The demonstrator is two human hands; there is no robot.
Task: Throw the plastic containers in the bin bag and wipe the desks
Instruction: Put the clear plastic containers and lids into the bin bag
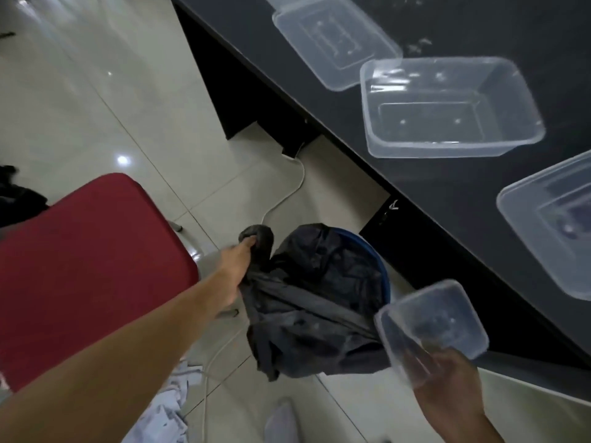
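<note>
Black desk (479, 219) fills your view from 12 to 4 o'clock, its front edge running diagonally down toward 5 o'clock. Between that edge and the red chair seat (89, 266) at 9 o'clock there is a strip of pale tiled floor (96, 75), crossed by a white cable (287, 193). The blue bin (380, 263) stands in that strip, close to the desk's edge.

Your left hand (236, 266) grips a bunched fold of the black bin bag (313, 298) on the bag's 10 o'clock side, fingers curled round it. Your right hand (447, 378), at 5 o'clock, holds a clear plastic container (428, 327) from beneath. It is tilted and blurred, just beside the bag at its 4 o'clock side.

On the desk, a clear lid (335, 39) lies at 12 o'clock, just beside an open container (447, 107) at 2 o'clock. A third container (556, 225) at 3 o'clock is cut by the frame.
</note>
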